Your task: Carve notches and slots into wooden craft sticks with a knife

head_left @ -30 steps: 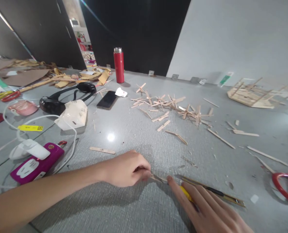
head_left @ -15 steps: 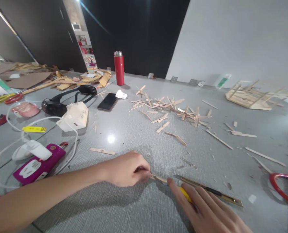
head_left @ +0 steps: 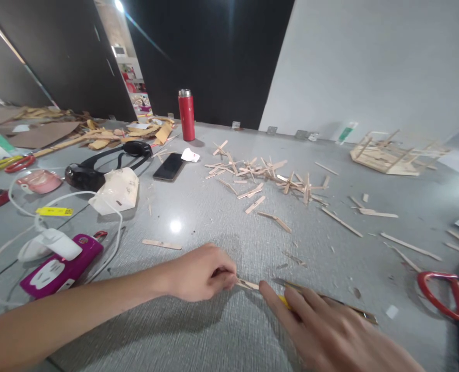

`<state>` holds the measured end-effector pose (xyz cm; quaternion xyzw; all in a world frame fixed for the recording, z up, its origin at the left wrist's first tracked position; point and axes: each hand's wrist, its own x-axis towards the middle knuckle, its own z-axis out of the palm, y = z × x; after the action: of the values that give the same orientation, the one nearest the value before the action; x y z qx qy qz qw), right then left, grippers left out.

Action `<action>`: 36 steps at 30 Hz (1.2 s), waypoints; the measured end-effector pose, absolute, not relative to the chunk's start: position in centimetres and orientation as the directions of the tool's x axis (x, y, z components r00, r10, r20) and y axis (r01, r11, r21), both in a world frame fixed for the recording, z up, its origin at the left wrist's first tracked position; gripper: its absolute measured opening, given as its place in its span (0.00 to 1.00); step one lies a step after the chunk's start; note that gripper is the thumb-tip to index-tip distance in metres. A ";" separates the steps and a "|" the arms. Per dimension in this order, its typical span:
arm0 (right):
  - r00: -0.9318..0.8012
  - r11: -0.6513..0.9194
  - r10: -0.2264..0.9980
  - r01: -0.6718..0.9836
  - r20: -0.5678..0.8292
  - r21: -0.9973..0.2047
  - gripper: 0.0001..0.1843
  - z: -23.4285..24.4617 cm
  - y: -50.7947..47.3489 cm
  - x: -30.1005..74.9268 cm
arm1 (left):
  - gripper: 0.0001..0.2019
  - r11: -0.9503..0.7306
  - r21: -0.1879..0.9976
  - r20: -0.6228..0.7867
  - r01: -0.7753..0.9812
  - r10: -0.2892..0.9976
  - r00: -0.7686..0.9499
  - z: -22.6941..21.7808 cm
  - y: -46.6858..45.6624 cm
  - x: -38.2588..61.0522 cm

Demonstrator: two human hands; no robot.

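Observation:
My left hand (head_left: 202,272) lies on the grey table (head_left: 221,222), fingers pinched on the end of a thin wooden stick (head_left: 248,284) that rests flat. My right hand (head_left: 330,330) comes in from the lower right with its fingers closed round a yellow utility knife (head_left: 285,300). Its index finger lies along the top and its tip touches the stick. A long metal ruler (head_left: 330,298) lies under and behind the right hand's fingers.
Loose wooden sticks (head_left: 268,178) litter the table's middle. A stick frame model (head_left: 388,155) stands far right. A red bottle (head_left: 186,114), phone (head_left: 169,167), black headset (head_left: 97,165), purple power strip (head_left: 59,266) with white cable sit left. Red-handled scissors (head_left: 444,302) lie right.
The view has shifted a little rightward and down. Both hands keep their hold at the stick; the right hand has edged slightly left.

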<state>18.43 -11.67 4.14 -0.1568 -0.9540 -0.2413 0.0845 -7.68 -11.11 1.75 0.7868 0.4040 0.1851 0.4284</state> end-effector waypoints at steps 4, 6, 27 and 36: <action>-0.926 0.898 0.343 0.373 0.159 0.233 0.31 4.8 -10.1 17.8 | 0.13 -0.314 0.817 -0.029 0.483 0.815 0.579 1.5 -11.3 -7.6; -0.920 0.910 0.365 0.385 0.140 0.153 0.31 4.5 -9.3 18.1 | 0.14 -0.311 0.816 -0.025 0.487 0.823 0.568 1.4 -11.4 -7.6; -0.968 0.919 0.132 0.201 0.215 0.338 0.22 2.8 -8.8 19.6 | 0.16 -0.250 0.843 -0.076 0.476 0.821 0.565 1.5 -11.5 -7.6; -0.941 0.880 0.337 0.321 -0.017 -0.350 0.24 4.6 -5.9 19.0 | 0.14 -0.293 0.832 -0.023 0.470 0.829 0.558 1.9 -12.0 -7.4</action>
<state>19.01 -5.94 4.56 -0.1699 -0.9692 0.1767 0.0225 -7.44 -11.98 1.86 0.7755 0.4190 0.2128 0.4216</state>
